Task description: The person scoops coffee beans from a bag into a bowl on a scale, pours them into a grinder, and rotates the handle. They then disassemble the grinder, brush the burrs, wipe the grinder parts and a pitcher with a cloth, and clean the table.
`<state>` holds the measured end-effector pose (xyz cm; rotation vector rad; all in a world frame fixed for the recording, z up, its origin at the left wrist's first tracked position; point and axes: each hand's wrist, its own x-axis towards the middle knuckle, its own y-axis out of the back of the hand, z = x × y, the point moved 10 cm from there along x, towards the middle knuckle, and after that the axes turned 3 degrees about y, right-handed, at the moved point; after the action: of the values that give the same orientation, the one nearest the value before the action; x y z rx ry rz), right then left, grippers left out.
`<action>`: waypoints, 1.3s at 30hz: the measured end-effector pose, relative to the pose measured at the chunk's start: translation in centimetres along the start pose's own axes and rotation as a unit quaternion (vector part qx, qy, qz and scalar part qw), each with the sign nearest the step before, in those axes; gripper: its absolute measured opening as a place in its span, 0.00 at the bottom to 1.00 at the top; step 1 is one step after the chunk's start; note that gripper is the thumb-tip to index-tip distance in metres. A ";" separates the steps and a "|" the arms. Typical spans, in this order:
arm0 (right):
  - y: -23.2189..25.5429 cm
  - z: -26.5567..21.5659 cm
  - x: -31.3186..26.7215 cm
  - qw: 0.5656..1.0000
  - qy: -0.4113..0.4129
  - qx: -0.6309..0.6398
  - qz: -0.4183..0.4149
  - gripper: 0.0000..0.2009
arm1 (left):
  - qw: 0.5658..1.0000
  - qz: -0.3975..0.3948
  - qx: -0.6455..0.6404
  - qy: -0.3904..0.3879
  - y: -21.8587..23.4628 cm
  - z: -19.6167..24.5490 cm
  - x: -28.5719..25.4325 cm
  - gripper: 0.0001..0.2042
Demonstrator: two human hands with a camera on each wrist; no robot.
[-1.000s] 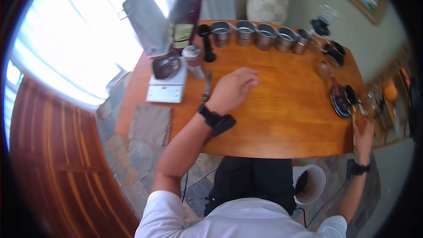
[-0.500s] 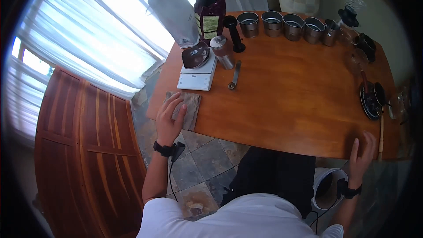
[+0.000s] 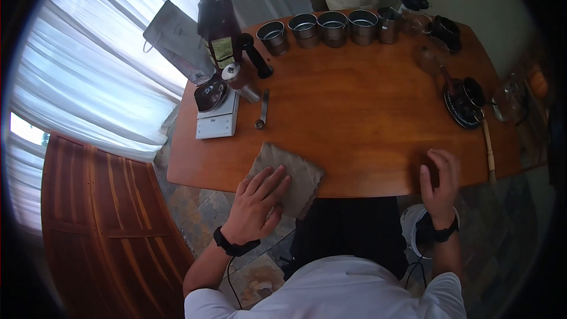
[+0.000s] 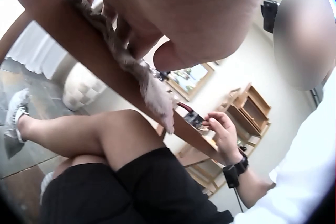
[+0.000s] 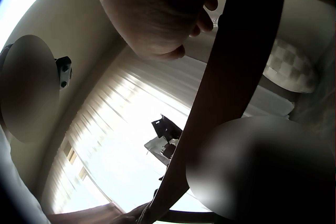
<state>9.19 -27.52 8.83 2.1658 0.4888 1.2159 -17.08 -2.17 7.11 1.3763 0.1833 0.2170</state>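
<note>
A grey-brown cloth [image 3: 295, 180] lies at the front edge of the wooden table, one corner hanging past the edge. My left hand [image 3: 254, 207] rests on its left part with fingers extended, palm down. From the left wrist view, the cloth [image 4: 131, 66] looks wrinkled under the fingertips. Over the front right of the table, my right hand [image 3: 440, 186] is held with relaxed fingers and nothing in it. Nearest to it is a wooden-handled brush or stick [image 3: 489, 147] along the right side.
A white scale [image 3: 217, 125] with a dark dish [image 3: 211, 94] stands at left, beside a hand grinder [image 3: 242, 82] and a loose crank handle [image 3: 263, 109]. Several metal cups [image 3: 333, 26] line the back. A black saucer [image 3: 458, 106] with a small pot sits right; a bin [image 3: 411, 233] stands below.
My left hand went from midair over the table to the cloth at the left corner, then slid it right along the front edge. The right hand drew back from the right side.
</note>
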 end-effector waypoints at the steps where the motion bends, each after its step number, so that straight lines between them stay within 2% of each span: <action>1: 0.0 -0.7 0.1 1.000 0.020 0.006 -0.008 0.14 | 1.000 0.004 -0.008 -0.010 0.2 0.9 1.5 0.34; 3: 0.1 -2.1 0.4 0.999 0.044 0.003 -0.017 0.14 | 0.992 -0.055 -0.052 -0.102 -0.4 4.3 4.1 0.37; 5: 0.0 -3.6 0.6 0.997 0.067 0.024 -0.035 0.14 | 0.987 -0.041 -0.061 -0.143 -0.7 6.8 6.8 0.35; 6: 0.0 -4.0 0.6 0.997 0.071 0.014 -0.034 0.14 | 0.979 -0.038 -0.065 -0.190 -1.3 8.5 7.9 0.35; 8: -0.8 -4.6 0.3 0.990 0.078 0.090 -0.071 0.15 | 0.955 -0.024 -0.104 -0.277 -2.1 11.4 10.1 0.32; 9: -1.1 -5.0 0.4 0.991 0.080 0.078 -0.073 0.15 | 0.952 -0.017 -0.111 -0.284 -3.1 11.8 11.7 0.32; 11: -1.9 -5.2 0.7 0.989 0.054 0.106 -0.092 0.16 | 0.910 0.009 -0.143 -0.389 -3.8 13.5 13.7 0.29; 12: -2.3 -5.2 0.8 0.988 0.053 0.096 -0.112 0.18 | 0.905 0.020 -0.149 -0.397 -2.8 13.6 14.9 0.29; 14: -2.7 -5.7 1.2 0.988 0.055 0.064 -0.132 0.20 | 0.910 -0.050 -0.241 -0.334 -1.3 12.2 18.1 0.25; 16: -3.6 -5.6 1.1 0.981 0.050 0.025 -0.185 0.25 | 0.899 0.125 -0.251 -0.336 3.2 9.1 19.6 0.20; 18: -4.4 -5.9 1.5 0.972 0.067 0.003 -0.223 0.27 | 0.928 0.141 -0.264 -0.222 4.5 4.5 21.0 0.16; 19: -5.3 -6.2 1.6 0.963 0.080 -0.009 -0.258 0.28 | 0.925 0.146 -0.271 -0.224 4.7 3.2 20.6 0.16; 21: -7.1 -6.5 1.8 0.948 0.110 -0.018 -0.297 0.29 | 0.941 0.160 -0.250 -0.165 4.4 -0.3 20.5 0.13; 23: -9.1 -6.3 1.9 0.930 0.138 -0.029 -0.340 0.31 | 0.935 0.181 -0.259 -0.163 4.0 -1.8 19.9 0.13; 25: -10.6 -4.8 3.5 0.933 0.126 -0.052 -0.332 0.31 | 0.928 0.200 -0.272 -0.154 4.1 -2.6 19.5 0.13; 26: -11.8 -3.5 4.3 0.926 0.130 -0.064 -0.348 0.31 | 0.920 0.237 -0.275 -0.146 4.7 -3.2 19.1 0.12; 27: -12.7 -0.8 6.1 0.937 0.095 -0.091 -0.324 0.31 | 0.915 0.271 -0.264 -0.141 5.7 -3.4 18.7 0.12; 28: -13.4 1.6 8.0 0.946 0.061 -0.118 -0.296 0.32 | 0.912 0.276 -0.267 -0.141 5.8 -3.6 18.6 0.12; 29: -14.3 2.8 9.2 0.945 0.065 -0.122 -0.297 0.32 | 0.918 0.266 -0.263 -0.133 5.6 -3.8 18.6 0.12; 31: -15.5 6.5 11.6 0.946 -0.008 -0.148 -0.288 0.33 | 0.922 0.259 -0.261 -0.122 5.5 -4.1 18.7 0.12; 33: -17.3 9.3 13.7 0.952 -0.003 -0.127 -0.280 0.33 | 0.903 0.299 -0.289 -0.106 6.1 -5.3 18.5 0.11; 34: -17.9 9.3 14.7 0.957 -0.002 -0.104 -0.270 0.34 | 0.903 0.301 -0.290 -0.098 6.3 -5.6 18.5 0.11; 36: -19.5 8.6 15.8 0.958 -0.004 -0.102 -0.267 0.33 | 0.869 0.348 -0.347 -0.065 7.4 -7.5 18.1 0.10; 38: -20.5 6.8 16.8 0.960 -0.009 -0.101 -0.260 0.32 | 0.861 0.355 -0.359 -0.055 7.7 -8.5 18.1 0.10; 39: -21.3 4.5 16.8 0.959 0.041 -0.052 -0.274 0.31 | 0.854 0.361 -0.371 -0.049 7.8 -9.0 18.1 0.10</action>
<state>21.14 -3.23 3.68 1.7266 0.9627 0.9902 -2.19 12.42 13.07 0.6154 -0.4854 0.7596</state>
